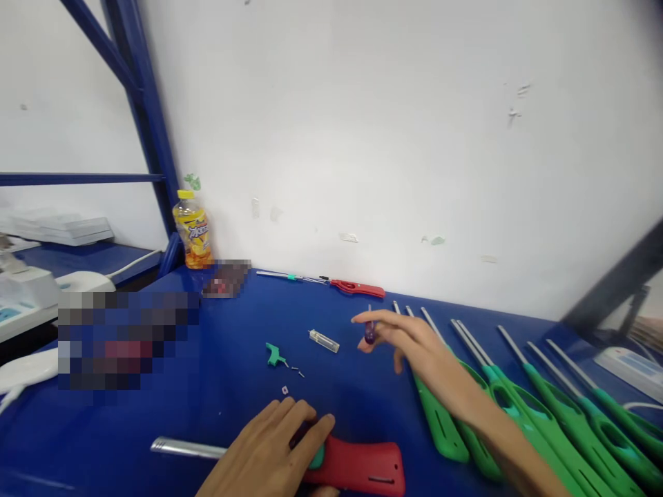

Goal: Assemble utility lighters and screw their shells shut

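My left hand [269,442] lies over a red lighter [370,464] with a long metal tube, its fingers curled round the middle by a teal trigger. The tube points left, flat on the blue table. Above the table, my right hand [401,338] pinches what looks like a small screwdriver [369,333] by its purple handle, a thin shaft pointing up. Between the hands and the wall lie a clear fuel tank [324,341], a green trigger piece [273,355], some tiny screws [298,371] and a small pale part [284,391].
Several green long-tube lighters [549,414] lie in a row at right, partly under my right forearm. Another red lighter [357,287], its inner parts exposed, lies by the wall. A yellow-capped bottle [194,231] stands back left. Power strips [31,304] sit at far left.
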{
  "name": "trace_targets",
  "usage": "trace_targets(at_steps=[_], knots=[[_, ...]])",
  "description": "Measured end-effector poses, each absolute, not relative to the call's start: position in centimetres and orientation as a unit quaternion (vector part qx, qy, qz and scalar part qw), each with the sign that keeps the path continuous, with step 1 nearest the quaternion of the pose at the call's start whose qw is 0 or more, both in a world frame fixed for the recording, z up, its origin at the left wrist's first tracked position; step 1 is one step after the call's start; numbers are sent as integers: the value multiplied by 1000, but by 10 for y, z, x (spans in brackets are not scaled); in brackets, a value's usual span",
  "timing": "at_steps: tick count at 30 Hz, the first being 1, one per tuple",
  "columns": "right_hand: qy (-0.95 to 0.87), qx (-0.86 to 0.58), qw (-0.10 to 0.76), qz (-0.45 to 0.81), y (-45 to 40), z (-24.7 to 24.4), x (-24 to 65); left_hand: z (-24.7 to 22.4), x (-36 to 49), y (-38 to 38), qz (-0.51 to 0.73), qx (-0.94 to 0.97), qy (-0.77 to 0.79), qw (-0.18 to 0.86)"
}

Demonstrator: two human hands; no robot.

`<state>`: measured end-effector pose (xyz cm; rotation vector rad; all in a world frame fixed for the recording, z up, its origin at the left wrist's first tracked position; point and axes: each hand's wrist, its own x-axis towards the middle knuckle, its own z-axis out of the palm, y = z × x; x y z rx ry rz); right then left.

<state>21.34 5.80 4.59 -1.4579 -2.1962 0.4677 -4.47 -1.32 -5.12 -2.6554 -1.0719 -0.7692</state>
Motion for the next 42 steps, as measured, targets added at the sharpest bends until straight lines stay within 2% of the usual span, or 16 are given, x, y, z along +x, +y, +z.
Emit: trace_targets(at_steps=[5, 8, 11, 17, 20, 30, 42], knots=[[-787, -478, 363, 141, 54, 42, 202, -43, -39, -16, -255, -891, -374, 43], [-787, -472, 385, 102, 51, 39, 188, -41, -40, -17, -252, -891, -376, 36], [-817, -447, 353, 95, 56, 41, 172, -46, -41, -16, -249, -890, -381, 25], [-867, -437, 194, 142, 77, 27, 143, -60, -37, -7, -321, -883, -336, 72], [-864, -455, 153, 153, 82, 16, 137, -52, -37, -11, -263, -894, -360, 35], [-861, -449, 146, 191, 82, 0, 136, -39, -34, -18, -241, -889, -389, 11], [-791, -523, 196, 250, 49, 34, 194, -45, -40, -19, -273, -883, -377, 61]])
